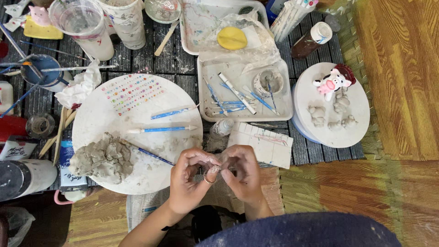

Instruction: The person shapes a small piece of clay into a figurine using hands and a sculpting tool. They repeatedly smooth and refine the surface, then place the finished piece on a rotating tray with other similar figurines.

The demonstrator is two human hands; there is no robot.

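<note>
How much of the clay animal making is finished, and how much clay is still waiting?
Done: a few small grey clay figures sit beside a painted figurine on the round stand. In hand: the left hand and right hand pinch a small clay piece between their fingertips. Left: a big clay lump lies on the white board, beside the blue tools.

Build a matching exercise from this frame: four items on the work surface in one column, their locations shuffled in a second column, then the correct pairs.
Items:
1. grey clay lump
2. yellow disc
3. painted cow figurine
4. small clay piece

Places:
A. on the small round board at right
B. pinched between the left hand and right hand
C. on the large round board's lower left
D. in the far white tray

Pairs: 1-C, 2-D, 3-A, 4-B
</note>
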